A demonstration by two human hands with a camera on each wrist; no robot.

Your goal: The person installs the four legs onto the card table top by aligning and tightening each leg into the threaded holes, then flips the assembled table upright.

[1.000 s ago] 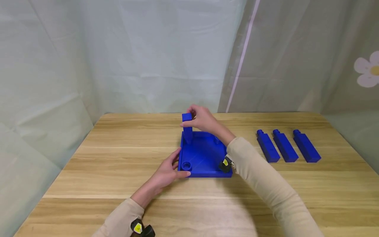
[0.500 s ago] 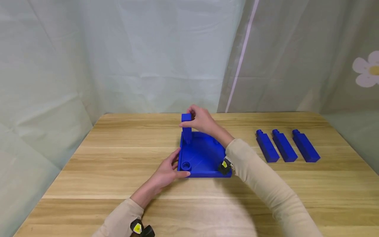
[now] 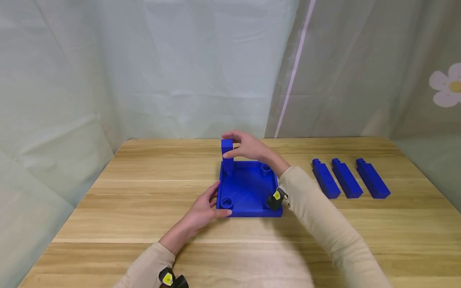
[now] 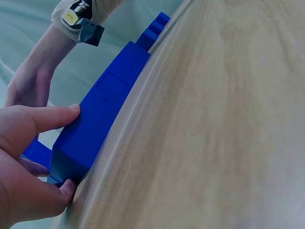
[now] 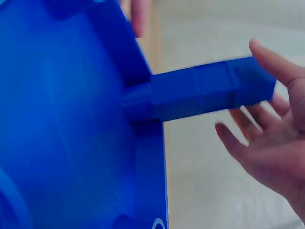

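**Leg seated at the far-left socket**

Your right hand [image 3: 248, 147], fingers loosening, touches the blue leg [image 3: 227, 156] standing upright in the square blue base [image 3: 248, 192]. Your left hand [image 3: 203, 210] grips the base's near-left corner. Rigid, light, probably slick plastic: hold the leg's flat sides near its top.

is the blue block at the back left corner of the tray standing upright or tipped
Upright. The blue block rises straight from the tray's far left corner socket, its peg end seated there in the right wrist view, while the right hand opens beside its top.
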